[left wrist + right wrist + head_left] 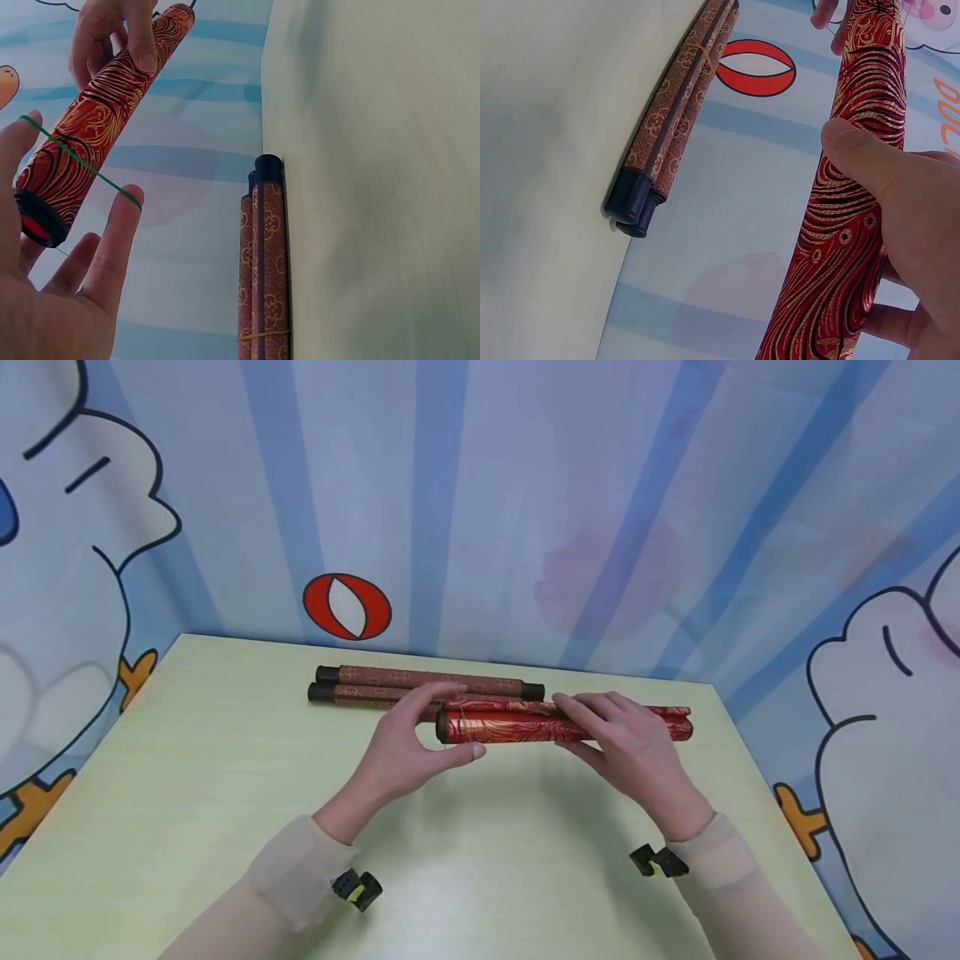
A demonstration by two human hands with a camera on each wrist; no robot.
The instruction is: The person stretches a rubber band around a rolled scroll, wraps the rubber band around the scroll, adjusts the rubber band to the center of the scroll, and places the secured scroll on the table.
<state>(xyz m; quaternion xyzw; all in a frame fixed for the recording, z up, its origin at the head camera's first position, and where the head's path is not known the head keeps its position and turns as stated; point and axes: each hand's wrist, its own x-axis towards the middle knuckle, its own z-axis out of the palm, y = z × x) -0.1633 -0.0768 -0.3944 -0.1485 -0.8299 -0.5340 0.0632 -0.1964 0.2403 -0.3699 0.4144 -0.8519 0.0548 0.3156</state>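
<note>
My right hand (630,747) grips a red scroll (517,729) with gold and black swirls, thumb on one side and fingers on the other. The scroll is rolled up and held above the table. At its left, dark-rimmed end is my left hand (401,750), thumb and fingers spread wide around that end. In the left wrist view a green rubber band (79,159) stretches between two spread fingertips, crossing in front of the red cloth. From the right wrist, the patterned roll (847,202) runs past my thumb.
Behind the hands, a brown patterned scroll (442,678) with black end knobs lies on the pale table (225,760) near its back edge; a tan band (264,335) circles it. A printed cloth backdrop (487,510) rises behind the table.
</note>
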